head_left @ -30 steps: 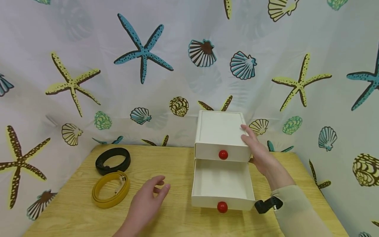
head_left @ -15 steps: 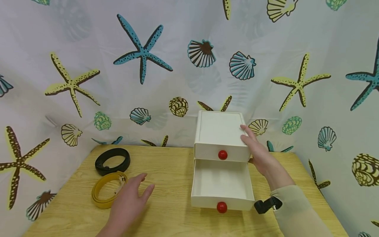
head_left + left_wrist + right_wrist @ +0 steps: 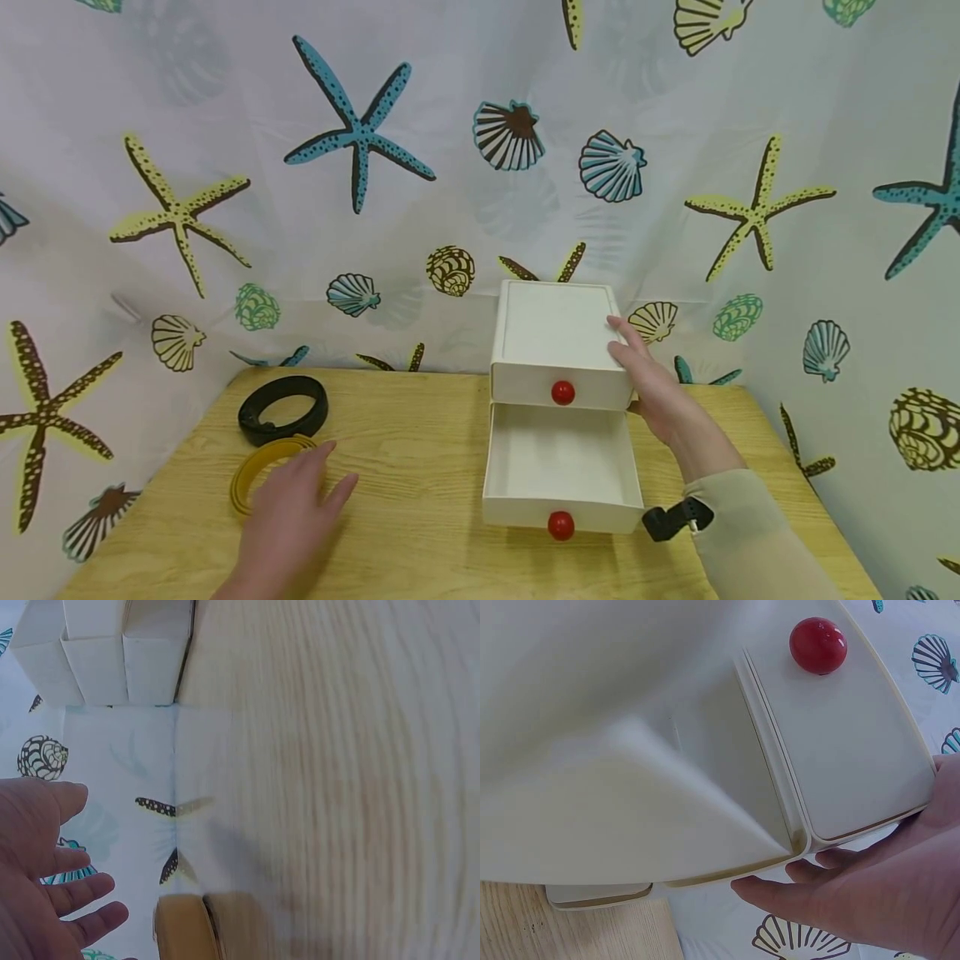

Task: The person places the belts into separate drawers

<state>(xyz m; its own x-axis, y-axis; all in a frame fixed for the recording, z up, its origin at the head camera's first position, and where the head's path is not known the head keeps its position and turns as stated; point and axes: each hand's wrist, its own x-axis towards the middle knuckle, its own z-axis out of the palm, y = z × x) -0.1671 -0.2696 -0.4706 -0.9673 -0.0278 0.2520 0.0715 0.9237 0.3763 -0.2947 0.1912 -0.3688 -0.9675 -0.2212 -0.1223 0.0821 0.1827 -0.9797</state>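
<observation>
In the head view, a white two-drawer box point(image 3: 558, 325) has its lower drawer point(image 3: 562, 454) pulled out and its upper one closed. Both fronts carry red round knobs point(image 3: 562, 392). My right hand point(image 3: 663, 392) rests on the box's top right edge and side, and the right wrist view shows its fairly straight fingers point(image 3: 780, 896) along the side. On the left, my left hand point(image 3: 288, 508) is over a coiled yellow belt point(image 3: 243, 483), partly hiding it. The left wrist view shows that hand with spread fingers, apart from the belt point(image 3: 184, 930), holding nothing.
A coiled black belt point(image 3: 258, 429) lies behind the yellow one. The wooden table point(image 3: 412, 500) meets a white curtain point(image 3: 375, 250) printed with starfish and shells at its back and sides. A black wrist device point(image 3: 678, 518) sits on the right sleeve.
My left hand has moved left from the middle of the table to over the yellow belt. The right hand and the drawer box have stayed in place.
</observation>
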